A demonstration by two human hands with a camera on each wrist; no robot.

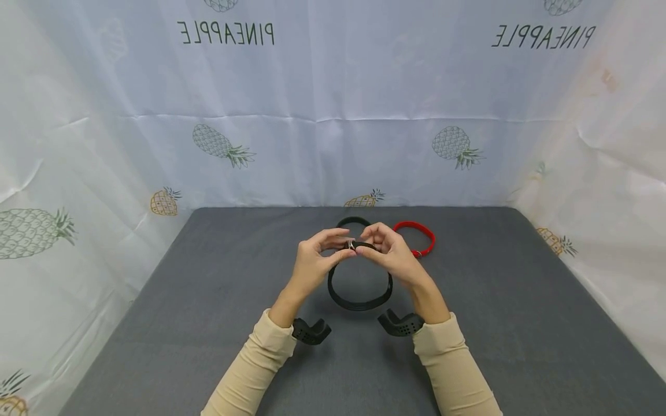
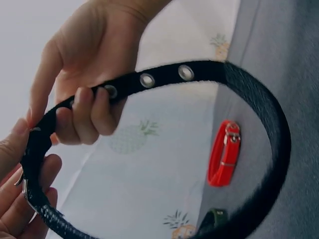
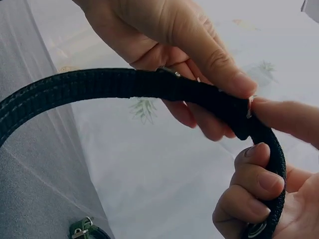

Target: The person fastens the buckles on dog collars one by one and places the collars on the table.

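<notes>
A black buckle collar [image 1: 359, 305] is held up as a loop above the table between both hands. My left hand [image 1: 315, 254] pinches it at the metal buckle [image 1: 351, 245]. The fingers of my right hand [image 1: 393, 252] curl round the strap end, where the left wrist view shows metal-rimmed eyelets [image 2: 147, 80]. Thumbs and fingertips of both hands meet closely at the buckle. How far the strap passes through the buckle is hidden by the fingers.
A red collar [image 1: 429, 234] lies on the grey table [image 1: 234, 300] at the back right. A dark green collar [image 3: 81, 230] lies at the back middle, partly behind the hands. A white pineapple-print curtain [image 1: 322, 162] hangs behind and at both sides.
</notes>
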